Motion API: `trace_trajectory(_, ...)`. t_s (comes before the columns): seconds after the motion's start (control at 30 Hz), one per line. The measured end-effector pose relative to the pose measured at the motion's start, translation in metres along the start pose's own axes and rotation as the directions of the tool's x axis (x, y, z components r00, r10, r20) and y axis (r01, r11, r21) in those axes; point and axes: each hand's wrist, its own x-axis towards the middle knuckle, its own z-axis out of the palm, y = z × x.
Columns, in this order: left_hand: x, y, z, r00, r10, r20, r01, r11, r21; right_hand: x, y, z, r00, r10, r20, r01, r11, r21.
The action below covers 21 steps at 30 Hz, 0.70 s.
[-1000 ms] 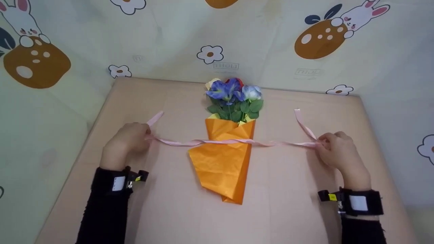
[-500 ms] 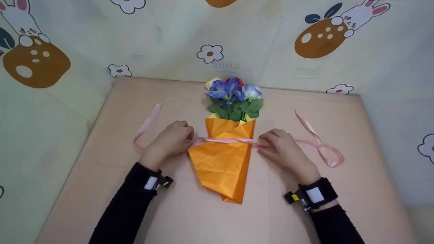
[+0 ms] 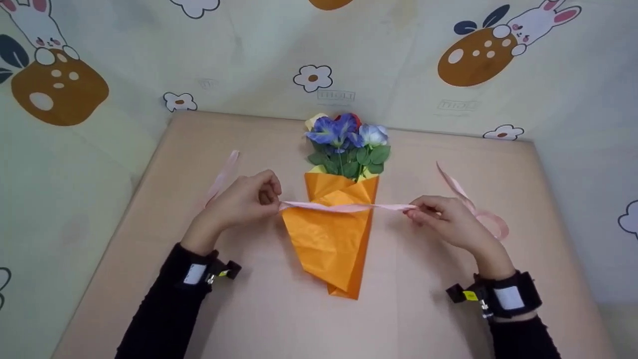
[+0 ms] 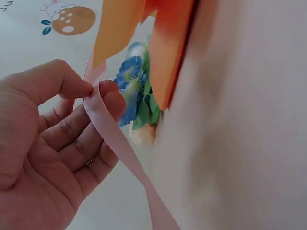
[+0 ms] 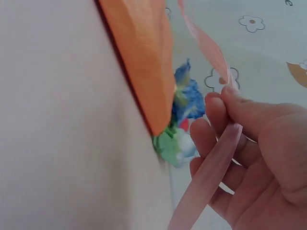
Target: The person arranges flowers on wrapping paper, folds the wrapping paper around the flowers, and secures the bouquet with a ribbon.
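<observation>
A bouquet lies on the table, its blue flowers (image 3: 331, 130) and green leaves above an orange paper wrap (image 3: 331, 244). Across the front of the wrap runs a pink ribbon (image 3: 344, 207), stretched between both hands. The left hand (image 3: 244, 199) pinches it with thumb and index finger just beside the wrap's left edge; the left wrist view shows the ribbon (image 4: 108, 124) trailing down past the fingers. Well off the wrap's right side, the right hand (image 3: 448, 219) pinches the ribbon too. In the right wrist view the ribbon (image 5: 206, 177) hangs past the curled fingers.
Loose ribbon tails lie on the tabletop (image 3: 379, 324) outside each hand, the right one looped. Behind and along the sides hangs a pale sheet (image 3: 239, 55) printed with rabbits and flowers, close to the flower heads.
Both hands moved inward from the ribbon's outer parts to near the bouquet, leaving loose tails behind. Since then the right hand has drawn back rightward, and the ribbon between them is straighter.
</observation>
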Motion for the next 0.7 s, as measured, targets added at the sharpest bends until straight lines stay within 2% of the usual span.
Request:
trace_trajectory(0.17, -0.013, 0.007, -0.003, 0.991, 0.087, 0.104, -0.083, 0.996, -0.039, -0.017, -0.006, -0.015, 0.994, -0.076, 0.082, 0.063, 0.987, 0.15)
trace_trajectory(0.3, -0.022, 0.012, 0.0, 0.975, 0.161, 0.156, -0.156, 0.987, -0.048, -0.028, -0.007, -0.017, 0.969, -0.139, 0.202, 0.086, 0.964, 0.25)
trace_trajectory(0.37, -0.026, 0.013, 0.003, 0.967, 0.167, 0.192, -0.165, 0.986, -0.029, -0.032, -0.007, -0.012, 0.957, -0.144, 0.252, 0.077, 0.963, 0.257)
trace_trajectory(0.53, -0.034, 0.011, 0.014, 0.943, 0.096, 0.318, -0.119, 0.992, 0.051, -0.035, -0.003, 0.011, 0.934, -0.127, 0.333, 0.069, 0.981, 0.179)
trace_trajectory(0.6, -0.037, 0.01, 0.018, 0.925, 0.036, 0.378, -0.063, 0.996, 0.06, -0.038, -0.002, 0.017, 0.916, -0.109, 0.387, 0.052, 0.986, 0.156)
trace_trajectory(0.7, -0.042, 0.01, 0.025, 0.89, -0.06, 0.452, 0.023, 0.996, 0.086, -0.045, 0.001, 0.023, 0.875, -0.077, 0.478, 0.018, 0.992, 0.127)
